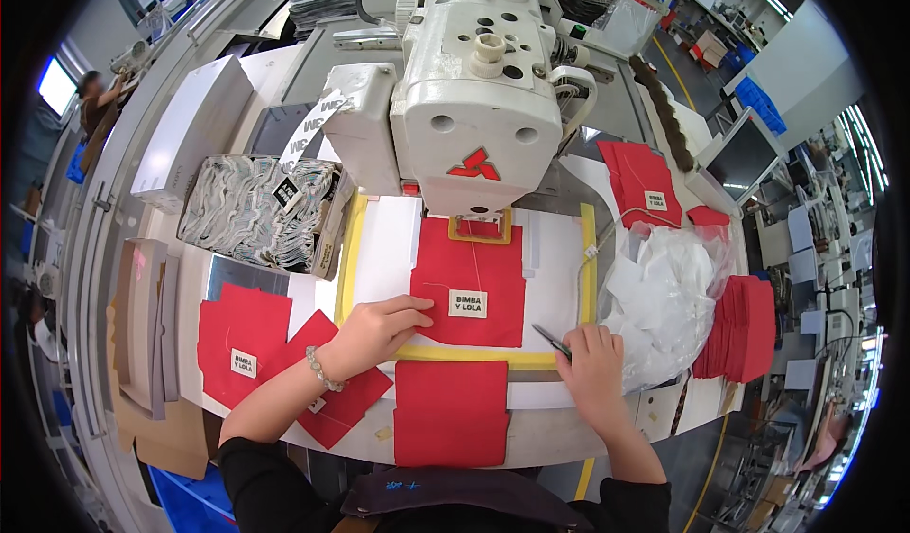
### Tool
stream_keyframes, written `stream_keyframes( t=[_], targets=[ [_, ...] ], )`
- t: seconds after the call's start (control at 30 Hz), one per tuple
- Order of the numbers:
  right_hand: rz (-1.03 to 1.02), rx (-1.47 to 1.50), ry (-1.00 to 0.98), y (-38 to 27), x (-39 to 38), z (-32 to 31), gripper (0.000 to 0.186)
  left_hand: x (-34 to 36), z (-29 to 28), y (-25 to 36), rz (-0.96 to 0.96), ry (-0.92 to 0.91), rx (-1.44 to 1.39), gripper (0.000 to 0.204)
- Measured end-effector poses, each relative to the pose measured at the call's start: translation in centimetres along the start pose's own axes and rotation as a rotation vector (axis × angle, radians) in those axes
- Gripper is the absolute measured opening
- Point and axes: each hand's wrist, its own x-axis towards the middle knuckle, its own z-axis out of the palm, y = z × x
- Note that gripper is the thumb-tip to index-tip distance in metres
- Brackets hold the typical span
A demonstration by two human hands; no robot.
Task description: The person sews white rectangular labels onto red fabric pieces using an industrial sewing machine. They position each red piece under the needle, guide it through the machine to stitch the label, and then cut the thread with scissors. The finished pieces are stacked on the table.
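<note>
My left hand (377, 329) lies on the lower left edge of a red fabric piece (469, 272) with a small white label (468, 304) sewn on it, fingers pinching the cloth. The piece sits under the white sewing machine head (474, 107), inside a yellow-edged white template plate (379, 249). My right hand (592, 362) rests at the plate's lower right corner and holds small thread snips (552, 342), blades pointing up and left. A plain red fabric piece (450, 410) lies at the table's front edge between my arms.
Labelled red pieces (246, 339) are piled at the left. A box of white labels (261, 213) stands behind them. A clear bag of white pieces (659, 296) and a stack of red pieces (744, 329) sit at the right. More red pieces (645, 182) lie further back. Another person (95, 97) works at far left.
</note>
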Motion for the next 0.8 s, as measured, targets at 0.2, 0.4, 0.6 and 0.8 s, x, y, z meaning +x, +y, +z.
stream_keyframes(
  t=[0.2,0.4,0.6,0.8],
  targets=[
    [-0.088,0.138,0.011,0.6,1.9,-0.3,0.023,-0.9,-1.1,2.0,0.302,0.041,-0.002,0.021],
    [-0.252,0.259,0.251,-0.7,6.7,-1.1,0.023,-4.2,-1.6,3.9,0.43,0.001,0.267,0.029],
    [-0.211,0.371,0.008,-2.3,10.3,1.7,0.026,-6.4,-1.7,4.8,0.439,-0.007,0.39,0.027],
    [-0.472,0.059,0.24,-3.8,12.5,2.2,0.034,-7.0,-2.3,4.8,0.417,-0.019,0.413,0.027]
  ],
)
